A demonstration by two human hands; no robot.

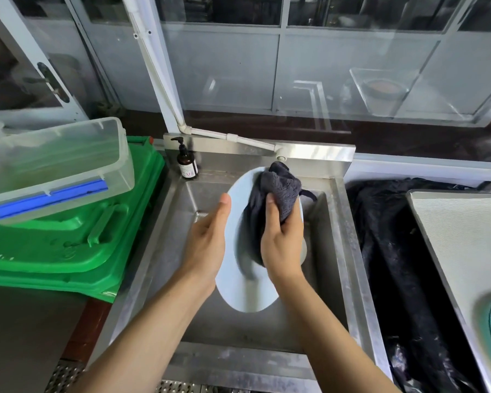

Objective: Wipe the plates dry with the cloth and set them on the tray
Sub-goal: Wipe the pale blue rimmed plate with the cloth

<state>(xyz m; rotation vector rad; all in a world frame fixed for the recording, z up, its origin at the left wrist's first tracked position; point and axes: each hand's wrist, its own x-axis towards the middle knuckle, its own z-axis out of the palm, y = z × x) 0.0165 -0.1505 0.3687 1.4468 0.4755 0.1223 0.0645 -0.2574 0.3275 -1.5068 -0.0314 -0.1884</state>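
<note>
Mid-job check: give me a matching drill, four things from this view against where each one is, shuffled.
Things:
1. cloth
2. pale blue plate
3. pump bottle
4. clear plastic box

Places:
A. atop the green crates
B. back left corner of the sink rim
C. gripped in the right hand
D. held over the sink basin by the left hand

Pairs: 1-C, 2-D, 3-B, 4-A

Pale blue plate (244, 290) tilted over sink, dark grey cloth (278, 191) bunched against its face.
</note>
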